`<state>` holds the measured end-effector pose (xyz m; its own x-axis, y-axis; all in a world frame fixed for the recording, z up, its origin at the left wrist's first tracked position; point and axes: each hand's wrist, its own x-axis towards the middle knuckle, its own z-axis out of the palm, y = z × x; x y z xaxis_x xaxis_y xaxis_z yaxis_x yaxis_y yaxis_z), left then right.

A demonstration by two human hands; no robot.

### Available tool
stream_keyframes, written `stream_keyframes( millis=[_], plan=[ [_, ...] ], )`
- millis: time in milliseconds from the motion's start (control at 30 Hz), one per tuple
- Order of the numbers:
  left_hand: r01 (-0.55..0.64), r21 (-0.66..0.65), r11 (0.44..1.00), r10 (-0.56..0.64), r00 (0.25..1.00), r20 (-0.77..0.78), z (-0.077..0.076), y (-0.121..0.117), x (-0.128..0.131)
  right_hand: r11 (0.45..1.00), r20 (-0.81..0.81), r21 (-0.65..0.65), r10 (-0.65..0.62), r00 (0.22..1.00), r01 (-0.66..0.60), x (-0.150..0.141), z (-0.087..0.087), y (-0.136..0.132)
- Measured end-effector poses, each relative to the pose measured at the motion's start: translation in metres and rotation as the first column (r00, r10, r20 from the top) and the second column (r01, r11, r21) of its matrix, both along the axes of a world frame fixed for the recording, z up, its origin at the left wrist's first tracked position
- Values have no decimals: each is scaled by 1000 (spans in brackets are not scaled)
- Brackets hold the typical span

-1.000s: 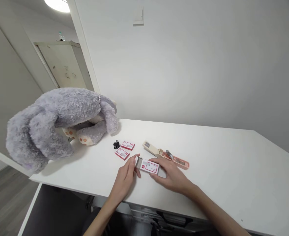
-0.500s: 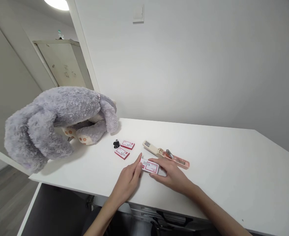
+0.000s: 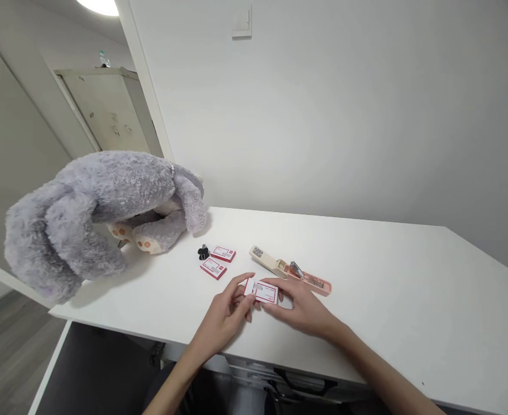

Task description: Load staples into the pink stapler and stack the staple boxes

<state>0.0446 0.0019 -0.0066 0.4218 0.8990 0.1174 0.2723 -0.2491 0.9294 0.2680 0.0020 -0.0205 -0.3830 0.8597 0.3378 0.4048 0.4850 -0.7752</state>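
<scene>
Between my two hands is a small red-and-white staple box [image 3: 266,291], its label facing up and its inner tray no longer sticking out. My left hand [image 3: 228,311] grips the box's left end, thumb on top and fingers beneath. On the right end, my right hand [image 3: 299,305] pinches the box between thumb and fingers. Just behind lies an opened stapler [image 3: 269,262], cream on its lid and pink on its base, with metal parts showing. Two similar boxes, a rear one [image 3: 223,253] and a front one [image 3: 213,268], lie to the left beside a black staple remover [image 3: 203,252].
A large grey plush toy [image 3: 120,184] is slumped over the left end of the white table [image 3: 387,300]. A wall [image 3: 323,115] with a switch [image 3: 242,23] rises behind the table. Drawers with a black handle [image 3: 306,383] sit below the front edge.
The inner tray has slid into the box sleeve under my left hand's push. My left thumb has since moved onto the box top, fingers curling below. My right hand keeps its grip.
</scene>
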Motion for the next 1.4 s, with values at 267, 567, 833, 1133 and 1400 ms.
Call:
stream_keyframes(
  millis=[267,567,833,1133,1400],
  plan=[
    [11,-89,996,3,987,160,-2,6,-4,990,-120,-133,30,992,-46,5,4,0],
    [-69,-115,991,87,983,160,0,7,-6,963,-197,-257,33,980,-84,8,3,1],
    [-73,-82,994,88,977,196,4,1,-4,945,-233,-313,25,972,-100,10,2,0],
    [-96,-53,994,100,992,72,-2,1,-3,924,-267,-363,24,963,-123,9,4,0],
    [-56,-59,997,57,998,12,-6,1,-2,930,-243,-351,24,970,-111,7,4,-2]
  ],
)
